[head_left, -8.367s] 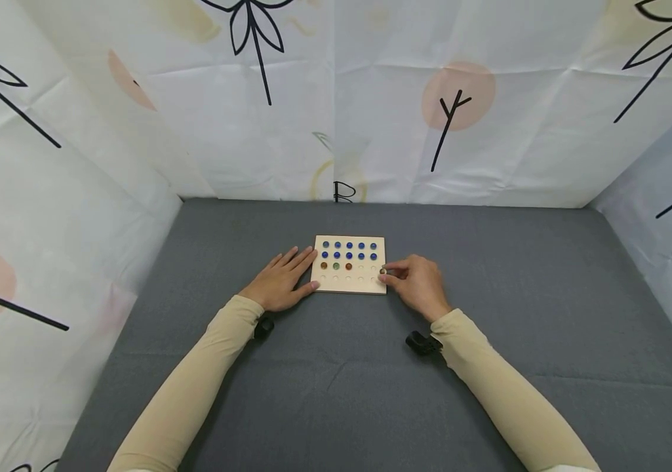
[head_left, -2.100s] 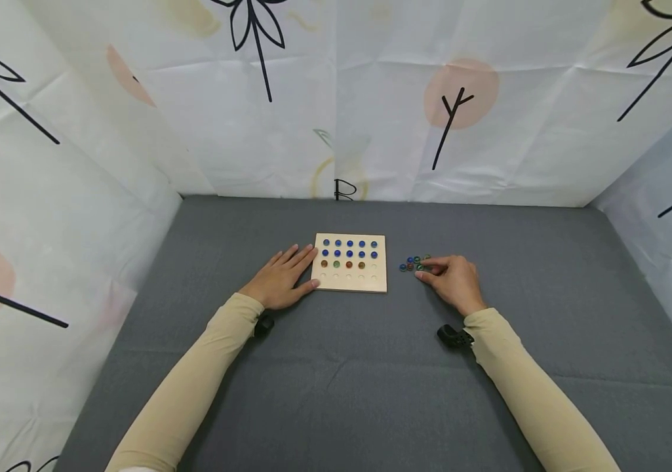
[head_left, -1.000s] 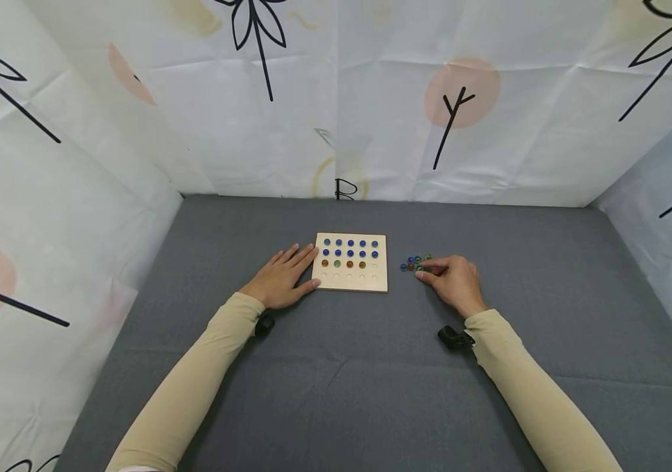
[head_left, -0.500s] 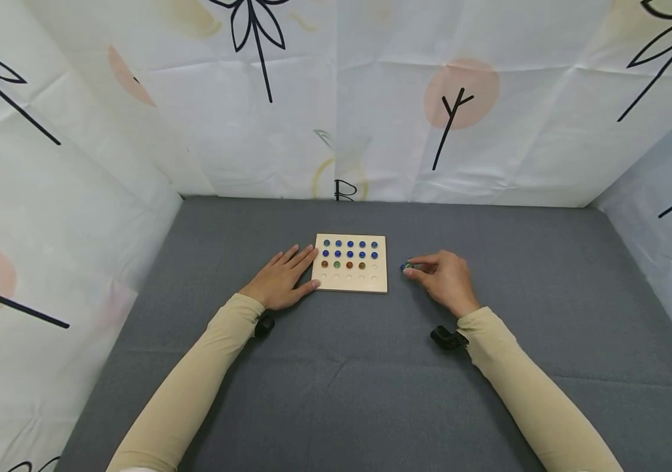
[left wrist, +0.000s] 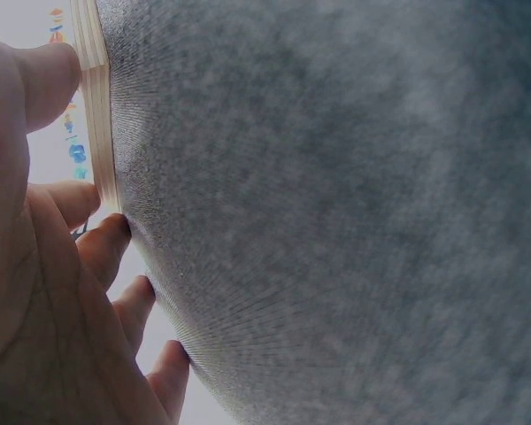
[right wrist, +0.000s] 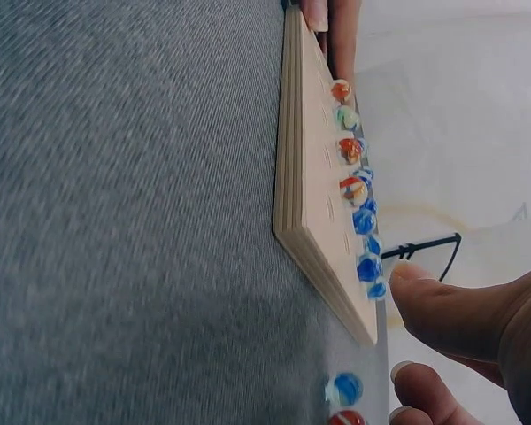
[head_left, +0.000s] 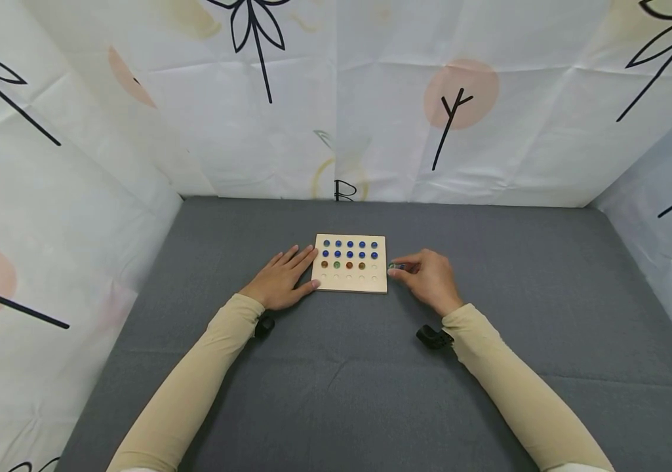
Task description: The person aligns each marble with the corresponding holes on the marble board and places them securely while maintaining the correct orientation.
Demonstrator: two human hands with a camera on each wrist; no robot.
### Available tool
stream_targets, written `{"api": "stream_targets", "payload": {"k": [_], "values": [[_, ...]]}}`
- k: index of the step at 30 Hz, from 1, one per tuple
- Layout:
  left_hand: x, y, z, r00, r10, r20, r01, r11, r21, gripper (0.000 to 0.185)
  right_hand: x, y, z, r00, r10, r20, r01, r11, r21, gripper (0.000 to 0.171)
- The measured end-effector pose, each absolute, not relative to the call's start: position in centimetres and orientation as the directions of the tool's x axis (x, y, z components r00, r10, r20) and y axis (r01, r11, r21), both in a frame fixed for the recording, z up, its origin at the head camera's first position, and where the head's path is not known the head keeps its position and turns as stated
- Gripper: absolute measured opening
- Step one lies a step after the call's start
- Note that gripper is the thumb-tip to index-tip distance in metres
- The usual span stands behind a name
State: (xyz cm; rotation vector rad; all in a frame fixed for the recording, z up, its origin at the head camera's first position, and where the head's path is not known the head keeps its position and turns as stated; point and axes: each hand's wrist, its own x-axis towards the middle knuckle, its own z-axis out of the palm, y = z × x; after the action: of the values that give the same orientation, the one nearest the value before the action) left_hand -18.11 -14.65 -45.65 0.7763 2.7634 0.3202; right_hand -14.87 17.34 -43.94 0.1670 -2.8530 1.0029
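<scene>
- A marble (head_left: pixel 393 267) sits pinched in the fingertips of the right hand (head_left: pixel 425 280), just right of the wooden board (head_left: pixel 350 283), mid-frame in the head view.
- The board carries two rows of blue marbles (head_left: pixel 350 248) and four mixed ones (head_left: pixel 343 265) below.
- The left hand (head_left: pixel 279 280), fingers straight, presses the board's left edge.
- All rests on the grey counter (head_left: pixel 336 393).

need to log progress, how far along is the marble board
Done: the wooden board has two full rows of blue marbles and four marbles in the third row. In hand: the right hand brings a marble to the board's edge while the left hand steadies it. Left: the third row's last hole and the bare front row.
</scene>
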Motion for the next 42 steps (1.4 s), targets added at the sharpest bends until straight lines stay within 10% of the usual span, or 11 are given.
{"api": "stream_targets", "payload": {"k": [42], "values": [[-18.2, -14.7, -46.0, -0.824, 0.537, -0.179, 0.477, 0.829, 0.291, 0.073, -16.7, 14.7, -44.9, -0.99, -0.114, 0.086, -0.143, 0.763, -0.63, 0.021]]}}
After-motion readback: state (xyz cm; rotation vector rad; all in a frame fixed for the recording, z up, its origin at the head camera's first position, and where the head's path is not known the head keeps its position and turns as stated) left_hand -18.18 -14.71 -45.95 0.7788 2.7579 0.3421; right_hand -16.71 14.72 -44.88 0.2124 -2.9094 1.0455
